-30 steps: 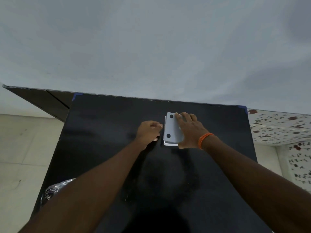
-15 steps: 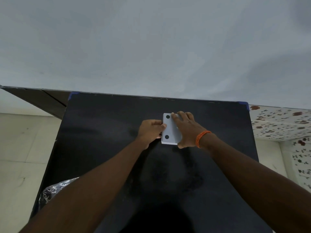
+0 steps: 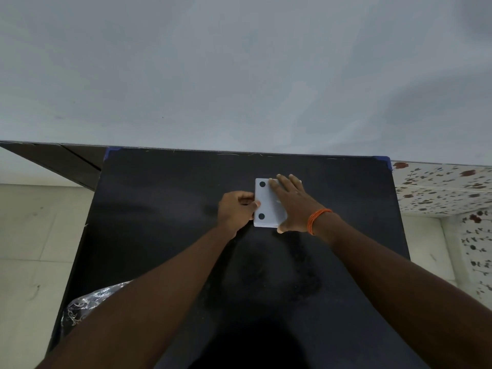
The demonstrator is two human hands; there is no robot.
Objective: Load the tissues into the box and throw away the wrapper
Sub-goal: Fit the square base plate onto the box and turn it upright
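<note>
A white tissue box (image 3: 266,202) lies upside down on the black table (image 3: 159,209), its flat bottom panel with two black round pads facing up. My right hand (image 3: 292,206), with an orange band at the wrist, lies flat on the panel and covers its right half. My left hand (image 3: 235,209) is curled against the box's left edge, thumb and fingertips pinching there. No tissues are visible. A crinkled clear wrapper (image 3: 85,304) lies at the table's near left edge, partly hidden behind my left forearm.
A grey wall (image 3: 239,62) rises right behind the table's far edge. Pale floor tiles (image 3: 32,249) lie to the left, flower-patterned tiles (image 3: 447,187) to the right. A dark board (image 3: 53,161) leans at the far left.
The bottom panel was tilted up off the box; it now lies flat and flush. My left hand has moved right onto the box's left edge. My right hand stays pressed on top.
</note>
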